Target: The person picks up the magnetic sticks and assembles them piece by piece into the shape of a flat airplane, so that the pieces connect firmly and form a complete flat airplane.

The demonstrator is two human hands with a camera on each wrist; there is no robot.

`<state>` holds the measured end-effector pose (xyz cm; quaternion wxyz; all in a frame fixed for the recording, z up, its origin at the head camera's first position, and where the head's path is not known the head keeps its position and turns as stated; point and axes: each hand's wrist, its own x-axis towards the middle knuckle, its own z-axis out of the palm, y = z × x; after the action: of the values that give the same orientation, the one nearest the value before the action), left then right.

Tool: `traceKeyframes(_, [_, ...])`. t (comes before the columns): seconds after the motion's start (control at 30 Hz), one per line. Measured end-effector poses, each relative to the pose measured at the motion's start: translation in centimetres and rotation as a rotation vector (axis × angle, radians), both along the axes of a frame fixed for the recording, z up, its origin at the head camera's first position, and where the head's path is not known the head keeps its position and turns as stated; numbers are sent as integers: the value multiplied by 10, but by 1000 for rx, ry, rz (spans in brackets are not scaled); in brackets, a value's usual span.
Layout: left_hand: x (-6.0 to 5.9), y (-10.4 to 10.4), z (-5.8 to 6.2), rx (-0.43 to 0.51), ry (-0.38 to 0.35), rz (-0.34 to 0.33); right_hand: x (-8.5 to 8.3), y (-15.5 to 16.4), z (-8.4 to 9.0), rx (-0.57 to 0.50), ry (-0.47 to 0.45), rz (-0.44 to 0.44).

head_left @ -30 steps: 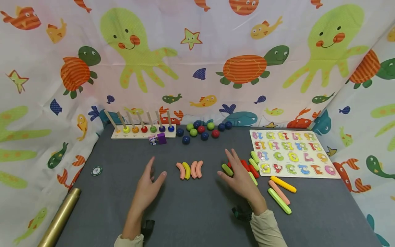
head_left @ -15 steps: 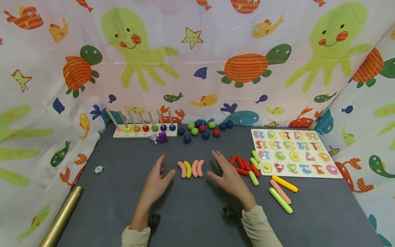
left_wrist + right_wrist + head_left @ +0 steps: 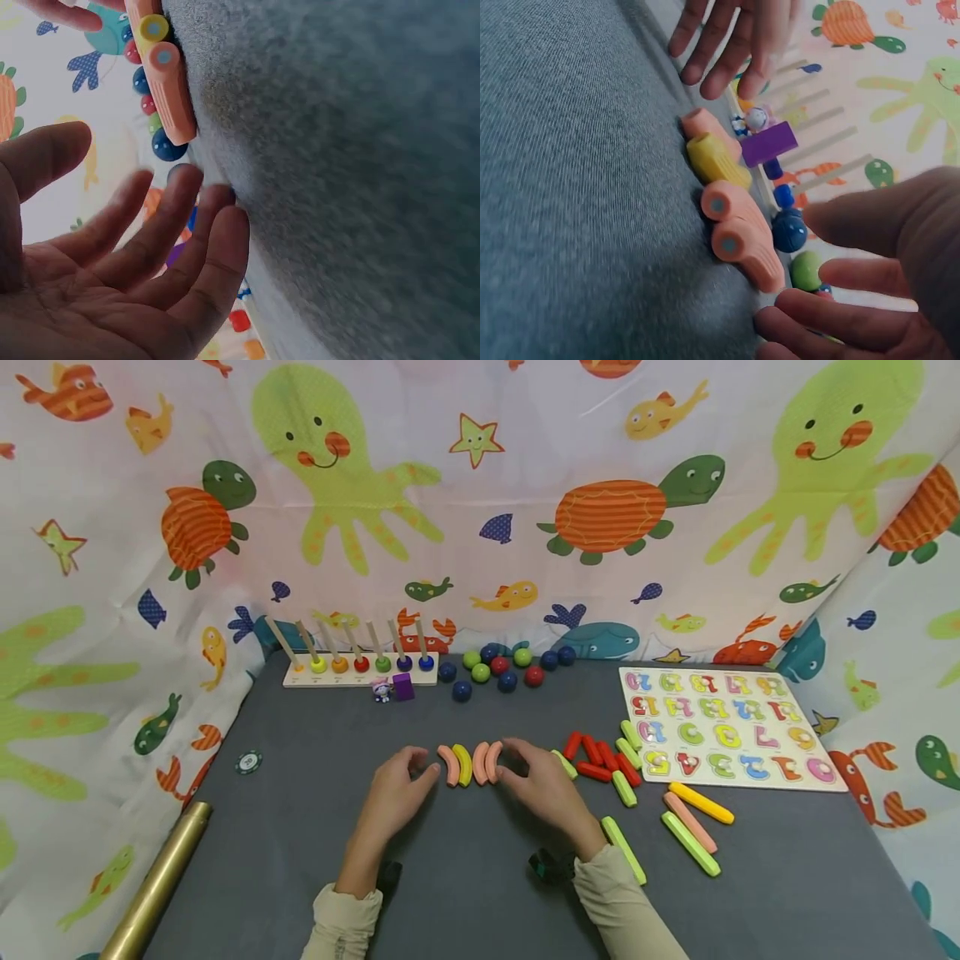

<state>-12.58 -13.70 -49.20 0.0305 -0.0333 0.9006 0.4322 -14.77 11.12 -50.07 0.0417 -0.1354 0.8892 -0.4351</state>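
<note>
A row of curved pieces [image 3: 470, 764], pink, yellow, pink, pink, lies side by side on the grey table [image 3: 465, 893]. My left hand [image 3: 411, 774] is just left of the row, fingers loosely spread, thumb close to the outer pink piece. My right hand [image 3: 512, 764] is just right of it, fingers arched over the last pink piece. Neither hand grips anything. The left wrist view shows the left hand [image 3: 127, 247] with its palm bare and the curved pieces [image 3: 169, 90] beyond the fingertips. In the right wrist view the curved pieces [image 3: 731, 217] lie a little apart from the right hand [image 3: 855, 300].
Red and green sticks [image 3: 600, 760] lie in a pile right of the hands, and a green stick [image 3: 622, 847] beside my right sleeve. Farther right are three loose sticks [image 3: 693, 827] and a number puzzle board [image 3: 727, 727]. Balls [image 3: 502, 668], a peg rack [image 3: 360, 664], a purple block [image 3: 403, 687] stand behind.
Both hands have closed in on the row of curved pieces. The right hand came left from the stick pile. A green stick now lies by the right sleeve.
</note>
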Motion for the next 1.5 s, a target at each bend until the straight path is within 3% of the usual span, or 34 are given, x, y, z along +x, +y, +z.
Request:
traceKeyframes(0.23, [-13, 15, 3, -110, -25, -6, -11, -9, -6, 46, 21, -57])
traceKeyframes(0.5, [-27, 23, -2, -265, -54, 6, -21, -17, -5, 80, -43, -63])
traceKeyframes(0.73, [-32, 21, -1, -296, -56, -36, -25, -20, 1, 131, -84, -97])
traceKeyframes(0.9, [-33, 20, -1, -304, -59, -69, -26, -22, -1, 197, -59, -132])
traceKeyframes(1.07, [-36, 19, 1, -359, -85, -111, -26, -22, -8, 171, -12, -119])
traceKeyframes(1.23, [-42, 13, 6, -408, -136, -169, -23, -16, -13, 73, -23, -103])
traceKeyframes(1.37, [-44, 4, 5, -339, -134, -206, -20, -9, -13, -11, -40, -106])
traceKeyframes(1.5, [-43, -7, 3, -160, -103, -212, -15, -2, -6, -118, -99, -95])
